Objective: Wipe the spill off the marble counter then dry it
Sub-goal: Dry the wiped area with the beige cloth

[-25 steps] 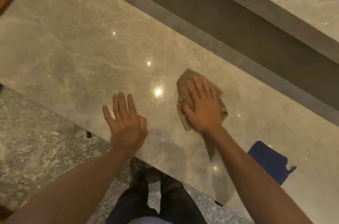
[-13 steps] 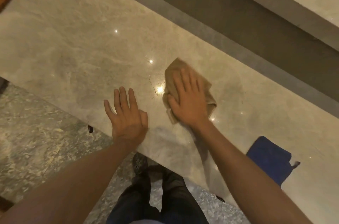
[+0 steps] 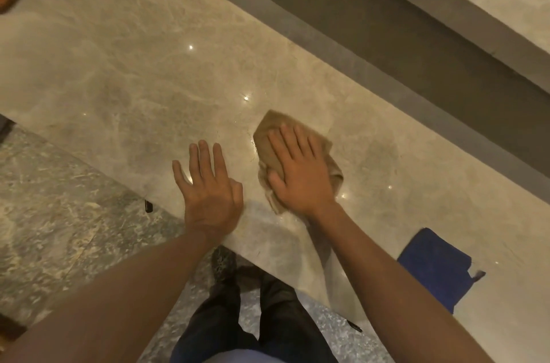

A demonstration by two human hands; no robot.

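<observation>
Left hand (image 3: 208, 193): flat on the counter (image 3: 125, 71) by the near edge, fingers (image 3: 218, 160) released and spread, holding nothing. Spill (image 3: 253, 142): faint wet glints just left of the cloth, extent hard to judge. Tan cloth (image 3: 273, 136): soft, light, bunched, likely damp; pressed flat under the right hand (image 3: 300, 172), fingers extended on top, not clenched; best worked under the palm. Blue cloth (image 3: 431, 267): folded near the near edge, far right, probably for drying. Polished marble, glossy, likely slick when wet. Speckled stone floor (image 3: 59, 214) below.
</observation>
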